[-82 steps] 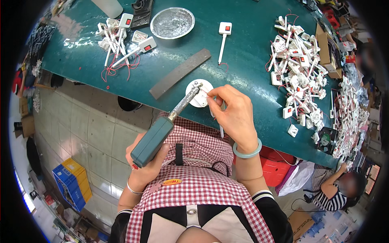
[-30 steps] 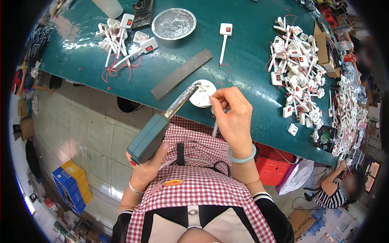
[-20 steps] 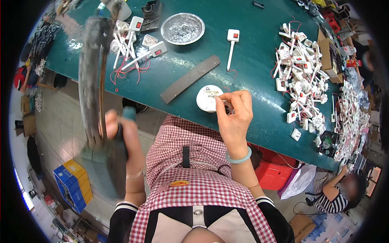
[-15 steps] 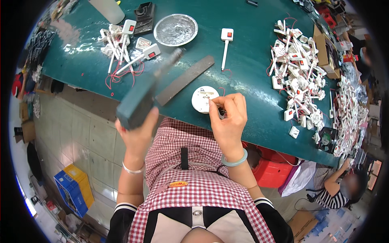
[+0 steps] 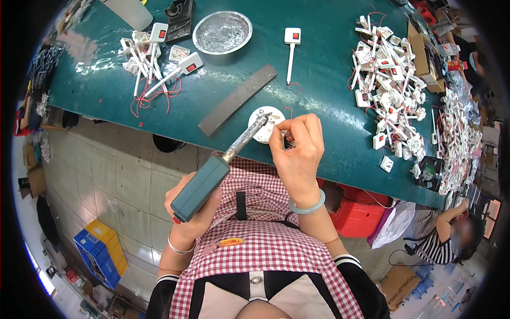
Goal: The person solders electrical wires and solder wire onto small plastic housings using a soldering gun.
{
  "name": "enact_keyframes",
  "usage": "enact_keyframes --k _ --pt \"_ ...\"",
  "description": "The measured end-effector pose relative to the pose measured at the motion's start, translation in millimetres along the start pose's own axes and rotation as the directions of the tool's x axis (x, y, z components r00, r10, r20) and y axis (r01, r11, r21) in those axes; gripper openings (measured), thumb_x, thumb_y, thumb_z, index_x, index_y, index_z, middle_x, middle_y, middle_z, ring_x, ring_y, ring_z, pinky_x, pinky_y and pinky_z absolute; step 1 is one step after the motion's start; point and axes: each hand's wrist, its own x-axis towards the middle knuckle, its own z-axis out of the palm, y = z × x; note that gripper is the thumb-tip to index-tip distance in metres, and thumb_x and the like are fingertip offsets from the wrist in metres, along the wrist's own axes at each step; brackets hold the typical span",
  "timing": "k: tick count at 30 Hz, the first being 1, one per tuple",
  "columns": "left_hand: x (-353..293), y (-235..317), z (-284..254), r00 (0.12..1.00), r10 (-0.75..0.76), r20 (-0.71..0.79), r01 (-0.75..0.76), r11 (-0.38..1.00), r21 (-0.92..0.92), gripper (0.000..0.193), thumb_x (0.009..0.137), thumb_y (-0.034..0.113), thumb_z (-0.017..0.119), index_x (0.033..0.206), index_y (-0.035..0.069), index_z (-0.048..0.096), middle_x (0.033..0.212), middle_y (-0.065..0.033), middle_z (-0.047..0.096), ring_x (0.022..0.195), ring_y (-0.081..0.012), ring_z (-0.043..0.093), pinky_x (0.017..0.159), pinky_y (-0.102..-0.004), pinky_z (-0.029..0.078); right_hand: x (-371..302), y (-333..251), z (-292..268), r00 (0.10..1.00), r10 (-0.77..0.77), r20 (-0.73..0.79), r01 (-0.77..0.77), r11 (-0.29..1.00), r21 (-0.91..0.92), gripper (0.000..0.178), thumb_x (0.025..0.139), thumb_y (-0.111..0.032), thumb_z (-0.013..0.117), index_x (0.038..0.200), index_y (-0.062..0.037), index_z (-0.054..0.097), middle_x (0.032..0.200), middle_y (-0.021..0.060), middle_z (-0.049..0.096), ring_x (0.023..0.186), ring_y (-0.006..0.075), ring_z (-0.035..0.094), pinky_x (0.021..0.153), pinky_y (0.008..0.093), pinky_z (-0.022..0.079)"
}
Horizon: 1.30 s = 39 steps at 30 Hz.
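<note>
My left hand (image 5: pixel 186 220) is wrapped round the green body of a soldering iron (image 5: pixel 201 187). The iron slants up to the right, and its tip is over a round white disc (image 5: pixel 265 136) at the table's near edge. On the disc's right side, my right hand (image 5: pixel 298 151) has thumb and forefinger pinched together. What sits between those fingertips is too small and hidden to make out. A thin red wire (image 5: pixel 288 110) curves out just above them.
A dark flat bar (image 5: pixel 237 101) lies left of the disc. Farther back are a metal bowl (image 5: pixel 222 33) and a white stick with a switch box (image 5: pixel 292 36). White switch parts are heaped at left (image 5: pixel 141 56) and right (image 5: pixel 388 80). A person (image 5: pixel 451 234) sits at the right.
My left hand has drawn down toward me, and the soldering iron has swung to the right so that its tip is over the disc. My right hand stays pinched beside the disc.
</note>
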Motion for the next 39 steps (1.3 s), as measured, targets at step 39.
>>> enact_keyframes --k 39 --pt "24 10 -11 0.971 0.166 0.172 -0.186 0.976 0.110 0.026 0.062 -0.007 0.071 0.086 -0.003 0.065 0.080 -0.0136 0.067 0.066 -0.0254 0.067 0.060 -0.0295 0.051 6 -3 -4 0.999 -0.014 0.030 0.016 0.997 -0.069 0.016 0.066 0.010 0.070 0.072 -0.0004 0.060 0.076 0.0084 0.050 0.064 0.0193 0.052 0.054 0.0314 0.043"
